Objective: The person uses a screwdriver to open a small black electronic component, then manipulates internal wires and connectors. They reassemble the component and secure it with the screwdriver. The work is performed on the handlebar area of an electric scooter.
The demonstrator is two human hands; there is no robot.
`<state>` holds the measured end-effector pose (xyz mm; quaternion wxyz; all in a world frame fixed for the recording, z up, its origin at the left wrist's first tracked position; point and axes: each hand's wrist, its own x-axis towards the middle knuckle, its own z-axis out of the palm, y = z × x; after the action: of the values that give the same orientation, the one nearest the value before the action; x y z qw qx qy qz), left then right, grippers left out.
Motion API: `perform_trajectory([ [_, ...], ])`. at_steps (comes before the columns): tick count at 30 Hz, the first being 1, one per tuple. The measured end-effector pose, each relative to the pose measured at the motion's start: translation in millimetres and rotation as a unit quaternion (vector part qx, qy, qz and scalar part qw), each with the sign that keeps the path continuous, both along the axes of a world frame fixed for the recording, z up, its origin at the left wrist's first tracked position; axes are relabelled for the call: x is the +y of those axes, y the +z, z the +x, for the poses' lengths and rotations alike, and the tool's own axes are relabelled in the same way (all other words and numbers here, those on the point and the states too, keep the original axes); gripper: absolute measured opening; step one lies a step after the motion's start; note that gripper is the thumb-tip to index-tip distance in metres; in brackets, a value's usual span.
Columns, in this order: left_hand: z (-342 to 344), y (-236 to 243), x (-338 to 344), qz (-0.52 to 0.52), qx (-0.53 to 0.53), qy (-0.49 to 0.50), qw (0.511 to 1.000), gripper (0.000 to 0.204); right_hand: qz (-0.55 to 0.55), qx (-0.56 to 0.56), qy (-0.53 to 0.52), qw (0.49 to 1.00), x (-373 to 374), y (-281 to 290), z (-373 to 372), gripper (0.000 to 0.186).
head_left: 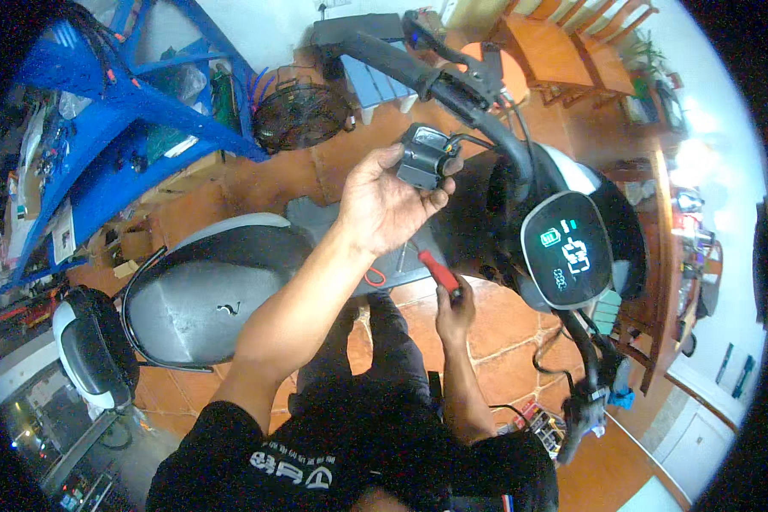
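My left hand (pixel 384 194) is raised toward the far handlebar of a scooter, its fingers wrapped round a black handlebar switch housing (pixel 423 158). A dark cable (pixel 476 138) runs from the housing toward the handlebar (pixel 401 72). Lower down, my right hand (pixel 456 309) grips a screwdriver (pixel 438 270) by its red handle, the shaft pointing up and left. To the right of both hands is the scooter's lit round-cornered display (pixel 566 250). A small red loop (pixel 374 277) lies on the dark footboard below my left wrist.
The scooter's black seat (pixel 200 299) and padded backrest (pixel 98 346) extend to the left. Its other grip (pixel 582 418) juts toward me at the lower right. Behind stand a blue rack (pixel 179 145), a floor fan (pixel 301 115), a blue stool (pixel 380 81) and wooden chairs (pixel 546 51).
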<state>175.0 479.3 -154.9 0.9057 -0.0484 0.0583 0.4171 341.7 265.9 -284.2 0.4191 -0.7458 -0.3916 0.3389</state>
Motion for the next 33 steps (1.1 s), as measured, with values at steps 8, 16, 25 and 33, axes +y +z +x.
perform_trajectory([
  [8, 11.2, 7.6, -7.6, 0.022, 0.037, -0.011, 0.999, 0.035, 0.36, -0.171, -0.066, 0.915, -23.2, 243.0, -33.7, 0.051],
  [16, 22.0, 18.5, -11.1, -0.047, 0.043, 0.013, 0.998, 0.046, 0.415, -0.219, -0.013, 0.883, 37.5, 216.8, -60.6, 0.038],
  [25, 28.3, 30.0, -10.7, -0.114, 0.098, 0.052, 0.987, 0.046, 0.412, -0.162, -0.02, 0.896, 30.6, 177.9, -55.1, 0.036],
  [33, 32.3, 25.9, -9.8, -0.118, 0.116, 0.062, 0.984, 0.044, 0.401, -0.137, -0.028, 0.905, 26.2, 158.2, -50.9, 0.034],
])
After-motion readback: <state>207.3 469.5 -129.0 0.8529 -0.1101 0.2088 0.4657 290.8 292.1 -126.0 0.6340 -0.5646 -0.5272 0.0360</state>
